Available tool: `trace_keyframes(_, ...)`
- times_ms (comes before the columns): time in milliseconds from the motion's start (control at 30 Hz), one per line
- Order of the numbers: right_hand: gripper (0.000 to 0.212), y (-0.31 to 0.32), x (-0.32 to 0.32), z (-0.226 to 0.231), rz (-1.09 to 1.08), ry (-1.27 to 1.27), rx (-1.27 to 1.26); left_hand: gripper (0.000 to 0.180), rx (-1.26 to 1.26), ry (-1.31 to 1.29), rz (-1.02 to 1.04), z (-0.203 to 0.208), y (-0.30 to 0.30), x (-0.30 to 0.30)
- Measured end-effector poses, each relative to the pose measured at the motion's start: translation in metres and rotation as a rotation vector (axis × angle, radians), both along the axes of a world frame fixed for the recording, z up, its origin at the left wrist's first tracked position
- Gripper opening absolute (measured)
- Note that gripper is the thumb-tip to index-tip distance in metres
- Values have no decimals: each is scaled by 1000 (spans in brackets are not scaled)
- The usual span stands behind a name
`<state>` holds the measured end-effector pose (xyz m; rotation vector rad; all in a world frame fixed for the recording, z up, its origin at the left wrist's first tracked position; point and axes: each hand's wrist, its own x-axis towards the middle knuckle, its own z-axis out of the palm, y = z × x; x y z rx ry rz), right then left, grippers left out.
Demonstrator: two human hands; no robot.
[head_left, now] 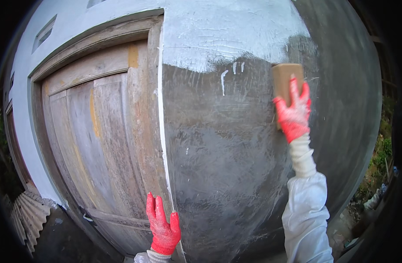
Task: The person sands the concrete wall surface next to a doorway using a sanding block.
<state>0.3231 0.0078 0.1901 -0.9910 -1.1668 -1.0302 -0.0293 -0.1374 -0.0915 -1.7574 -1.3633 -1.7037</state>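
Against grey wall (223,162), splayed right grip (294,113) holds block (283,73).

R hand (294,115) is hiding pt of the tan block (281,79), whose wall-side face is lying out of sight. L hand (163,229) is covering a bit of door frame (154,57). L sleeve (142,257) & R sleeve (306,215) are running off btm edge. Small items (377,197), lower rt, are looking too tiny/blurry to ID.
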Motion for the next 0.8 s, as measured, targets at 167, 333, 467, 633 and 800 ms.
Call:
trace_keyframes(167, 67, -34, -75, -190, 125, -1203, -272, 67, 98, 15, -65, 21, 29, 30)
trace_keyframes(333, 87, -32, -35, -125, 245, -880, -323, 67, 120, 66, -53, 39, 44, 27)
trace_keyframes(467, 86, -12, 38, 3, 27, -62, -57, 69, 143, 121, -31, 51, 61, 31)
trace_keyframes(633, 77, -4, 14, -25, 162, -195, 12, 73, 146, 152, 93, 55, 82, 30)
trace_keyframes(800, 88, -16, -11, -113, 162, -1130, -269, 78, 191, 224, 180, 61, 111, 42)
